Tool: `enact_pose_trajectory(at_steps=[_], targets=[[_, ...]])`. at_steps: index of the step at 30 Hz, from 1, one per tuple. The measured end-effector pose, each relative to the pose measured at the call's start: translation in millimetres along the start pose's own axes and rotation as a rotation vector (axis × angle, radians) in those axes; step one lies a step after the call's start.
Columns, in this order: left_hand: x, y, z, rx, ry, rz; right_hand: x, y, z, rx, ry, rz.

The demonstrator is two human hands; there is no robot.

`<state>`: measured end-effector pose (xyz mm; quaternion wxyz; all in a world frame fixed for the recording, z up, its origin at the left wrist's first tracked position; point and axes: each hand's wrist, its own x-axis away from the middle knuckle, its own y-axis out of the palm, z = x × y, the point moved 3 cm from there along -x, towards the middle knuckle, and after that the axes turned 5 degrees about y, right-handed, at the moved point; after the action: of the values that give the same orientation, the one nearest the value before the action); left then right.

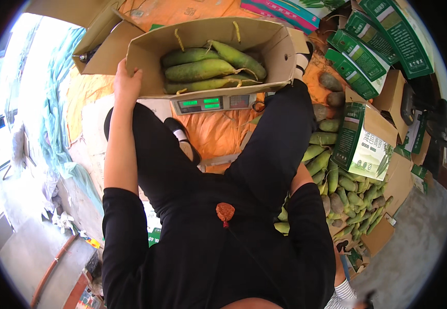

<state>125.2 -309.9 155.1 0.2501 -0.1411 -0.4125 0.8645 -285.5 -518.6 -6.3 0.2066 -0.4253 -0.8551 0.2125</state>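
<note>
Green-lit digits, too small to make out, in the display windows of a scale (201, 105), large dark characters above smaller printed marks on a white-and-green carton (372, 139), lines of small white print on dark green cartons (396, 36) at upper right, illegible here

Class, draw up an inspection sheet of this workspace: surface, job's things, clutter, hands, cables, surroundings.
Surface: wrinkled orange sheeting.
Job's things: open cardboard box containing long green radishes; digital scale at its near side, display lit green.
Clutter: radish heap and green-and-white cartons on the right.
Hands: left hand touches the box's left side; right hand hidden behind the right leg.
Cables: nothing seen for certain.
Surroundings: pale teal netting at left; grey floor at right.
</note>
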Motion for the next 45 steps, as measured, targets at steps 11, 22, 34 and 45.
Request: enact_pose_trajectory(at_steps=[11,22,34,45], targets=[[-7.8,3.1,-10.7,-0.057,-0.009,0.006,25.6,60.1,11.0,0.151,0.048,-0.156],[-7.6,5.3,1.1,-0.026,0.058,-0.026,60.3,89.7,6.0,0.295,0.148,-0.221],[-29.3,10.6,-52.0,0.02,0.124,-0.067,128.2,10.0,77.7,0.322,0.549,0.004],[-28.8,9.8,-47.6,0.116,0.0,-0.049,160.9,28.2,105.0,0.039,0.789,-0.084]])
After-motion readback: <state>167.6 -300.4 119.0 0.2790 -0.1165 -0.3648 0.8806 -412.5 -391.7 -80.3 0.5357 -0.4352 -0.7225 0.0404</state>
